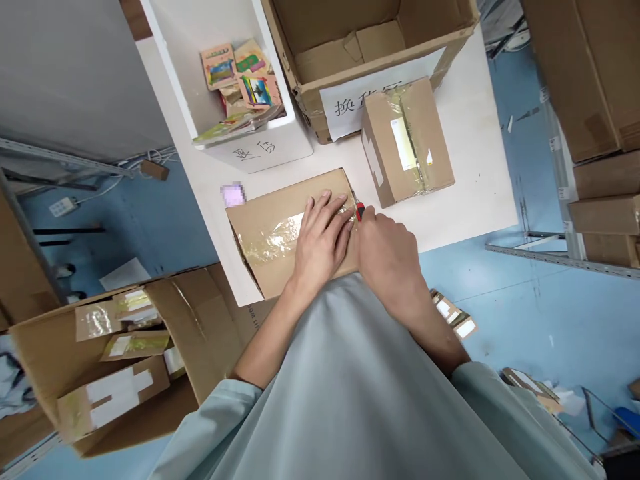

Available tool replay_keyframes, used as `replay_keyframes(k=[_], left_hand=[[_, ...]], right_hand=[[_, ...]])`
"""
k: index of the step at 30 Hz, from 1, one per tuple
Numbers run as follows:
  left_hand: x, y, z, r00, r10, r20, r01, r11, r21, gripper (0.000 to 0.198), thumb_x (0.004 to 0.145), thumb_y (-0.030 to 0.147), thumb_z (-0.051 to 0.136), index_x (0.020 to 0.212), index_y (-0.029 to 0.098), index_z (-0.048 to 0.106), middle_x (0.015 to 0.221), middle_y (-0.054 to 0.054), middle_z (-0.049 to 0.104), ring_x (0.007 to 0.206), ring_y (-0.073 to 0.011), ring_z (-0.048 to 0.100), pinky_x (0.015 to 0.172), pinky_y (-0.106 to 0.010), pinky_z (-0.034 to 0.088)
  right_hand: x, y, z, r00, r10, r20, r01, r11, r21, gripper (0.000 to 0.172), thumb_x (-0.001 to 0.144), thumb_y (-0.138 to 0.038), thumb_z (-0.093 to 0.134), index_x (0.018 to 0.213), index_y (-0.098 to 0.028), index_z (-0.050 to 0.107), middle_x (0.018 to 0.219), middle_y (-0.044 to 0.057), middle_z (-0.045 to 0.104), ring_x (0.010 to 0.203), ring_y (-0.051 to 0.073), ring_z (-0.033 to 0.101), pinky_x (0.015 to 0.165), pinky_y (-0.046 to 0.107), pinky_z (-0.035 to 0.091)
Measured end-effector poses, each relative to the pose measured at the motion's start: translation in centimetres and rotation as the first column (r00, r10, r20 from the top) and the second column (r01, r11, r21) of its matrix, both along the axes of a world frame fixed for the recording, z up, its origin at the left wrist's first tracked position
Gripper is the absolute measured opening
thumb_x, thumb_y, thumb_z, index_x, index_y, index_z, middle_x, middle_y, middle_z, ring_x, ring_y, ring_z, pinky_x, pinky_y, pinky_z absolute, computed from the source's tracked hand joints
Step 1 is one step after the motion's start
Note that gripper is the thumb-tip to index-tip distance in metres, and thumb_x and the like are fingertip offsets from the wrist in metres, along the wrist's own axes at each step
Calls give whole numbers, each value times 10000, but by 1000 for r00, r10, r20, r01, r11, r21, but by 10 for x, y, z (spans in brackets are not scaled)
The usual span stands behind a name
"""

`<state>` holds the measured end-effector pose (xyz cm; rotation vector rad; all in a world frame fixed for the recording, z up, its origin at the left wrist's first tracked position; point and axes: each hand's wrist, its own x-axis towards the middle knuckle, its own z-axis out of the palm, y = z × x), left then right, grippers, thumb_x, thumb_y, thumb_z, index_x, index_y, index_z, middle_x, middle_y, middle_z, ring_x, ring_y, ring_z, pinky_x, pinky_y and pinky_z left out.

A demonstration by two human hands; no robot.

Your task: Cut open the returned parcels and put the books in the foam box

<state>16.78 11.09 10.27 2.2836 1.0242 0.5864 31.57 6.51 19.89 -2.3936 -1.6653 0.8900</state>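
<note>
A taped cardboard box (280,200) lies at the near edge of the white table. My left hand (323,237) rests flat on its top, fingers stretched out over the shiny tape. In my right hand (387,257) is a red and black utility knife (359,211), gripped in a fist at the box's right end. The thin blade points away from me along that edge; how deep it sits I cannot tell. Just beyond, to the right, stands a second sealed cardboard box (434,147) with a label and a strip of tape.
A white foam bin (273,152) with colourful packets and a large open carton (320,123) with a paper sign stand at the back. A pixelated purple item (233,194) lies at the table's left. Lower left, an open carton (193,327) holds flattened boxes. Shelving (550,257) stands right.
</note>
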Motion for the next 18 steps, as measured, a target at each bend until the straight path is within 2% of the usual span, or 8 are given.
replay_keyframes(k=[4, 10, 14, 18], left_hand=[[-1, 2, -3, 1000, -14, 24, 14, 1000, 0, 405, 1202, 385, 454, 1518, 261, 675, 1665, -115, 644, 1682, -323, 461, 1431, -655, 295], [2, -17, -7, 998, -16, 57, 17, 1000, -15, 362, 1205, 347, 484, 1510, 285, 669, 1652, -110, 654, 1681, -315, 463, 1435, -670, 272], [3, -23, -13, 998, -21, 65, 21, 1000, 12, 386, 1210, 304, 450, 1547, 285, 636, 1668, -113, 642, 1690, -317, 448, 1430, -692, 270], [5, -10, -16, 997, 15, 73, -15, 1000, 6, 388, 1213, 352, 448, 1544, 283, 638, 1670, -116, 641, 1688, -314, 451, 1438, -683, 256]], right_hand=[[-6, 16, 3, 999, -31, 38, 31, 1000, 6, 366, 1097, -78, 379, 1154, -160, 732, 989, 156, 785, 942, 296, 797, 781, 362, 596], [-8, -23, 19, 991, -52, 120, 68, 990, -126, 213, 1119, -149, 536, 1122, -182, 747, 835, 134, 757, 812, 304, 787, 713, 352, 561], [-8, -28, 12, 989, -56, 137, 72, 991, -116, 255, 1152, -252, 500, 1126, -183, 743, 828, 152, 757, 804, 318, 786, 705, 366, 555], [-9, -28, 4, 991, -18, 134, 26, 998, -61, 322, 1162, -284, 435, 1138, -201, 745, 814, 150, 763, 784, 303, 780, 666, 353, 551]])
